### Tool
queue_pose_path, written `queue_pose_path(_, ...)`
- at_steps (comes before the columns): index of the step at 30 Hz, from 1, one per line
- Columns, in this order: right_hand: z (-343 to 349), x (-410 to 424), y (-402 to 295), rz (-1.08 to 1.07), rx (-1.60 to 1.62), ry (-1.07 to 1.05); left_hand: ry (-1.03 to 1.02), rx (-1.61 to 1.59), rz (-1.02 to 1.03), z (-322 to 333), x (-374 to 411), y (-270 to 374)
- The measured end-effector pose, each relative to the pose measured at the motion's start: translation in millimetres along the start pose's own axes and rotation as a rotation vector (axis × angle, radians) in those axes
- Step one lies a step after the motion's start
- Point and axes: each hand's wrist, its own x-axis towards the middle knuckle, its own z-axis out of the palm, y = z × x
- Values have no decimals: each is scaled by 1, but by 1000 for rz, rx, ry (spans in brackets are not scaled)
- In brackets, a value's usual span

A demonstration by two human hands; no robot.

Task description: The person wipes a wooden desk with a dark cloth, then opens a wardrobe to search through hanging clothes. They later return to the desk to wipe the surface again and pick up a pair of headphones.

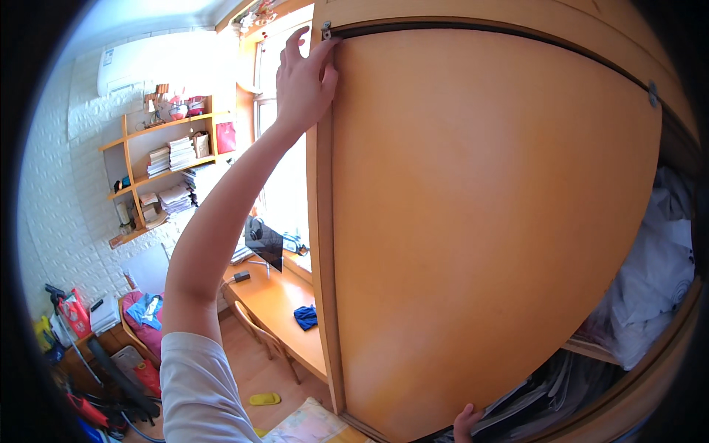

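A large wooden sliding wardrobe door (487, 221) fills the right half of the view, with metal roller brackets at its top edge. My left hand (306, 77) is raised to the door's upper left corner, its fingers apart. One fingertip touches beside the left metal bracket (327, 30), just under the dark top track (443, 25). Low in the view, my right hand (466, 424) grips the door's lower right edge with the thumb showing; its other fingers are mostly hidden. The wooden side frame (327, 277) runs along the door's left edge.
Past the door's right edge, white plastic bags (653, 266) lie on a shelf above dark bagged items (554, 393). At left are a wooden desk (277, 307) with a monitor (264, 243), a chair (266, 335), a yellow slipper (265, 398), a wall shelf (171, 124) and a vacuum hose (119, 376).
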Motion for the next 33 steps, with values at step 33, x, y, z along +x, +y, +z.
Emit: queue_pose_path(33, 19, 29, -106, 21, 214, -64, -62, -428, -557, -19, -77, 74)
